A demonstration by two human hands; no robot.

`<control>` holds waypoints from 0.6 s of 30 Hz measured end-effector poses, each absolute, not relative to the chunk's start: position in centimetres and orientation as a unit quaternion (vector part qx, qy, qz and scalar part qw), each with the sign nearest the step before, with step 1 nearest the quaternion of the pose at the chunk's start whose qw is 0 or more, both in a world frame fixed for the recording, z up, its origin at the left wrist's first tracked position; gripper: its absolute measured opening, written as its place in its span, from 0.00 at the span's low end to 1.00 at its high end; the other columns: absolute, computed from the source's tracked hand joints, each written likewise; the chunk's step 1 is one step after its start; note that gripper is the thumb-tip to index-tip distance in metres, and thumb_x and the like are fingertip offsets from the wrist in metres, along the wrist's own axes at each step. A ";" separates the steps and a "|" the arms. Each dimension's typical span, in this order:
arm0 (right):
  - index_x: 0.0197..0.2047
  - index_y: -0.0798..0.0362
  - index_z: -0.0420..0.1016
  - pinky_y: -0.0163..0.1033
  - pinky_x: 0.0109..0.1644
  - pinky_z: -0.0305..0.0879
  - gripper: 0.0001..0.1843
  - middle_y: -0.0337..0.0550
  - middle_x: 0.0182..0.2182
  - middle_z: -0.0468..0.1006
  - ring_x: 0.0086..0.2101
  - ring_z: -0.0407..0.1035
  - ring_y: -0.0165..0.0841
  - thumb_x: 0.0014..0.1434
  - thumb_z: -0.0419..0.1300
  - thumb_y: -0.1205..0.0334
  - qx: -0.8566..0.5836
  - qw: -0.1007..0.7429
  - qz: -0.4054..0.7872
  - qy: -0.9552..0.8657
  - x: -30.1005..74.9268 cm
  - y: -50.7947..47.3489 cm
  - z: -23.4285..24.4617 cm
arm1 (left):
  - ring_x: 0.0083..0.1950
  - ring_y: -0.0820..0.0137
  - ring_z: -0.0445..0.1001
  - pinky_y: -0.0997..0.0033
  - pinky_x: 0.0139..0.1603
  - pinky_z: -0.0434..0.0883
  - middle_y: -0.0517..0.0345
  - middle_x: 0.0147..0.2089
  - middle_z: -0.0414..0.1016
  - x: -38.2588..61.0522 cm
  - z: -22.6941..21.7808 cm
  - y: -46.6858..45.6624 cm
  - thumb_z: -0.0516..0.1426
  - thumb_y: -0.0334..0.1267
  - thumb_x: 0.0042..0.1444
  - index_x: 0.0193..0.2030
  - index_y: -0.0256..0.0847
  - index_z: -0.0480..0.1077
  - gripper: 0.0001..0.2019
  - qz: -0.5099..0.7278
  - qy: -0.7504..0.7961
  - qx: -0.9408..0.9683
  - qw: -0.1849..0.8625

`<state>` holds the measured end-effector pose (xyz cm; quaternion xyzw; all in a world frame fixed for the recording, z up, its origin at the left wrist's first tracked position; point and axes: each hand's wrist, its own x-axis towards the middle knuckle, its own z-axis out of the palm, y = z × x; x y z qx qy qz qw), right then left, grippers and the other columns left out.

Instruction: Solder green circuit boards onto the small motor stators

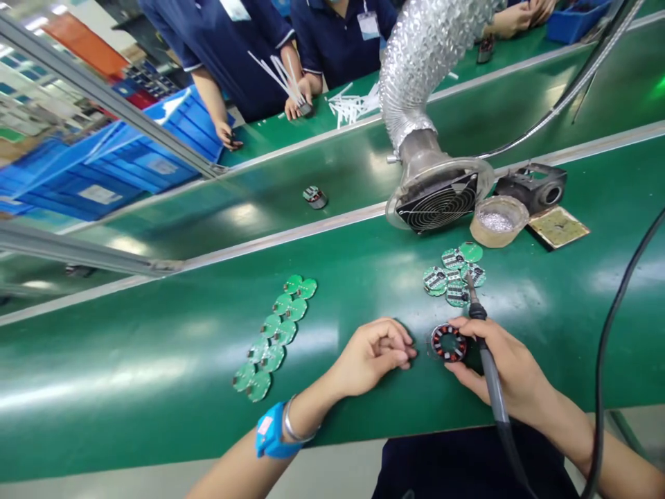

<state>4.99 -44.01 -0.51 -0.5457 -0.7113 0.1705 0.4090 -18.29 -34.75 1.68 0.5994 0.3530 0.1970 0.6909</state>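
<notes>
My right hand (512, 371) has a soldering iron (491, 378) lodged in it, tip pointing away from me. Its thumb and fingertips also grip the rim of a motor stator (449, 343), a ring with copper-coloured windings. Just left of the stator, my left hand (371, 357) rests near the green work surface with its fingers loosely curled; I see nothing in it. Beyond the stator lies a small cluster of round circuit boards (457, 294), under the iron's tip. Farther left, several round green boards (273, 336) lie in a slanting double row.
A fume hose (415, 76) ends in a grilled fan (439, 204) above the bench. Beside it are a tub of silvery material (499, 222), a dark holder (535, 188) and a square pad (560, 227). A black cable (605, 346) hangs at right. Co-workers (244, 55) work opposite.
</notes>
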 end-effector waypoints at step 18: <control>0.50 0.50 0.62 0.43 0.49 0.75 0.17 0.50 0.48 0.77 0.48 0.74 0.38 0.58 0.60 0.68 -0.541 0.400 0.157 -0.723 6.5 -44.2 -0.1 | 0.19 0.75 0.70 0.78 0.19 0.68 0.64 0.20 0.68 -16.6 2.3 -33.7 0.65 0.41 0.45 0.30 0.37 0.64 0.14 0.108 0.511 0.479 0.705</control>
